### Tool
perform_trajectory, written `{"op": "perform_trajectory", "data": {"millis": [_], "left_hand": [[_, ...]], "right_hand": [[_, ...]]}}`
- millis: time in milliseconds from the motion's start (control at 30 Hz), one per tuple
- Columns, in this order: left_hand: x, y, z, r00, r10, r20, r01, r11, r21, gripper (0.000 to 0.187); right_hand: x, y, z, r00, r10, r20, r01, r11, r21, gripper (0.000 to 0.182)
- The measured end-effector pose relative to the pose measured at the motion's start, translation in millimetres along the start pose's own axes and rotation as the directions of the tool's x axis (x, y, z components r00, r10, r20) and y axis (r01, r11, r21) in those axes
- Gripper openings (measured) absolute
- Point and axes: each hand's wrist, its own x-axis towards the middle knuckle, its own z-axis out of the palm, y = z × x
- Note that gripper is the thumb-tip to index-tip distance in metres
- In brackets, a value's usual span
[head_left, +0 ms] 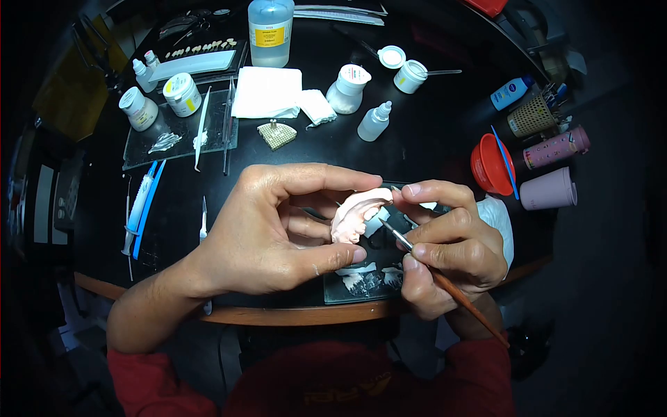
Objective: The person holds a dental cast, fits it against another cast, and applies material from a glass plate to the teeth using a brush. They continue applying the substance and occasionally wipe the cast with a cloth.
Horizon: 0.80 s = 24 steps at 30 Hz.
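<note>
A pale pink dental cast [353, 214], shaped like a curved arch, is gripped between the thumb and fingers of my left hand [267, 229]. In my right hand [455, 243] is a fine brush [451, 286] with a brown wooden handle and silver ferrule, held like a pen. Its tip reaches close to the inner side of the cast, near the teeth. The right index fingertip rests right by the cast's far end. Underneath lies a glass slab [335, 292] bearing smears of white material.
Behind the hands stand a dropper bottle [374, 121], a white jar [349, 89], folded tissue [267, 92] and a large liquid bottle [271, 35]. Another glass plate [149, 142] with instruments sits left. On the right are a red bowl [488, 167] and a pink cup [547, 191].
</note>
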Motion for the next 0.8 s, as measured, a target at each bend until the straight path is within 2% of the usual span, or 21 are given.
{"op": "perform_trajectory", "data": {"millis": [233, 467, 800], "left_hand": [[0.1, -0.9, -1.1, 0.995, 0.096, -0.001, -0.095, 0.986, 0.138, 0.059], [0.4, -1.5, 0.4, 0.997, 0.080, -0.003, -0.080, 0.992, 0.093, 0.060], [-1.0, 1.8, 0.0, 0.998, 0.051, 0.021, -0.052, 0.997, 0.058, 0.062]], "right_hand": [[-0.1, 1.0, 0.1, 1.000, -0.015, 0.010, 0.015, 1.000, 0.000, 0.017], [-0.4, 2.7, 2.4, 0.998, -0.032, -0.051, 0.033, 0.999, 0.024, 0.018], [-1.7, 2.5, 1.8, 0.997, -0.062, -0.047, 0.062, 0.998, -0.012, 0.016]]}}
